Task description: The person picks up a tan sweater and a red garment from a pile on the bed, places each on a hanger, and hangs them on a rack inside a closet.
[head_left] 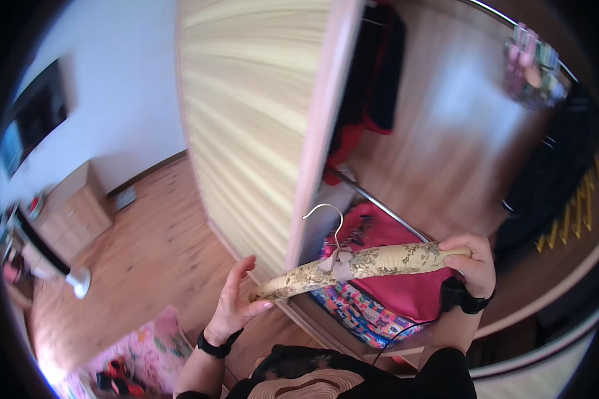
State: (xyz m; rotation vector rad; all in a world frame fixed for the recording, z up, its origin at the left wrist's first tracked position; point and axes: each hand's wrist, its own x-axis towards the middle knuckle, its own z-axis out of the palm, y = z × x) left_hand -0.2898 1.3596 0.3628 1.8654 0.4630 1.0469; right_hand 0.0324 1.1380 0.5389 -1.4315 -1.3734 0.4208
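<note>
A padded clothes hanger [399, 260] covered in pale yellow floral cloth, with a metal hook and a small bow at its middle, is held level in front of me. My right hand [471, 263] grips its right end, thumb and fingers wrapped round it. At the other end, my left hand [231, 307] has its fingers stretched up and apart from the thumb, with the hanger's tip beside the palm. Whether the left thumb touches the cloth I cannot tell. Both wrists wear dark bands. Behind the hanger lie a bright pink item [393, 226] and a colourful patterned bag [366, 312].
An open wardrobe stands ahead and right, with a metal rail [386, 206], dark hanging clothes [549, 173] and several yellow hangers [569, 223]. Its pale sliding door [253, 100] is at centre left. A wooden cabinet [80, 206], a fan-like stand [78, 282] and pink floral bedding [140, 346] are left.
</note>
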